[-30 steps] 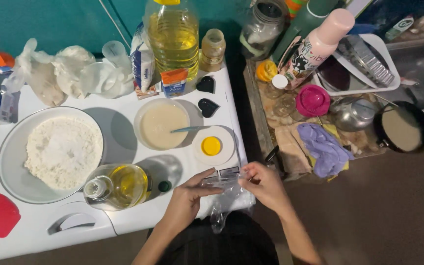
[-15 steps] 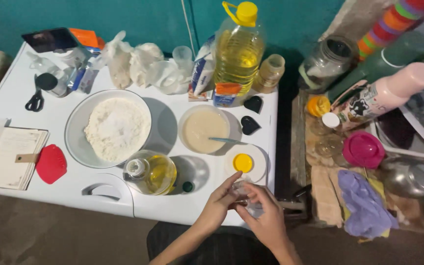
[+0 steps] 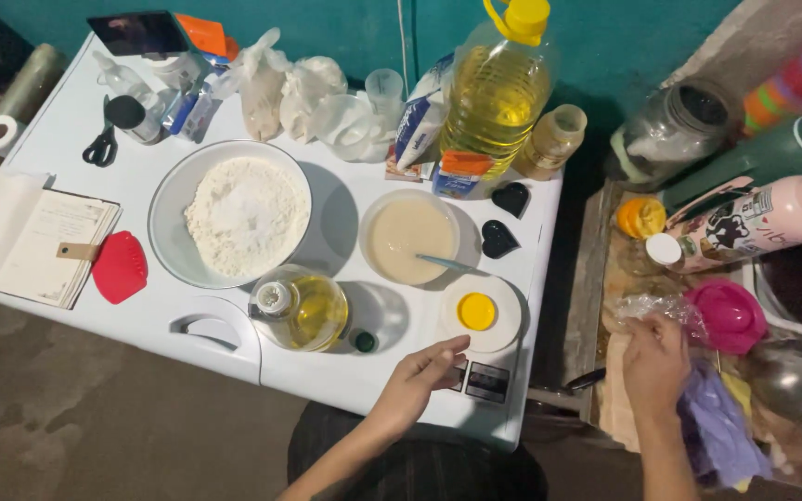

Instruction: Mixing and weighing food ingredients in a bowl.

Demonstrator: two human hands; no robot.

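My left hand (image 3: 424, 369) rests with loosely spread fingers on the front edge of the white appliance top (image 3: 327, 357), just below a small white lid with a yellow cap (image 3: 477, 313). It holds nothing. My right hand (image 3: 653, 362) is off to the right over the cluttered side shelf, closed on a crumpled clear plastic bag (image 3: 666, 313). Ahead of the left hand stand a small oil bottle (image 3: 301, 311), a bowl of pale batter with a spoon (image 3: 408, 237) and a large bowl of flour (image 3: 242, 211).
A big yellow oil jug (image 3: 497, 97), tied plastic bags (image 3: 313, 93), scissors (image 3: 99, 147), an open notebook (image 3: 30, 239) and a red lid (image 3: 120, 267) share the white top. The right shelf holds a pink lid (image 3: 733, 315), a purple cloth (image 3: 721, 431), a jar (image 3: 666, 134) and a pink bottle (image 3: 754, 218).
Both hands were together at the front edge with the clear bag between them. Now they have separated: the right hand carried the bag right over the shelf, the left stayed on the white top.
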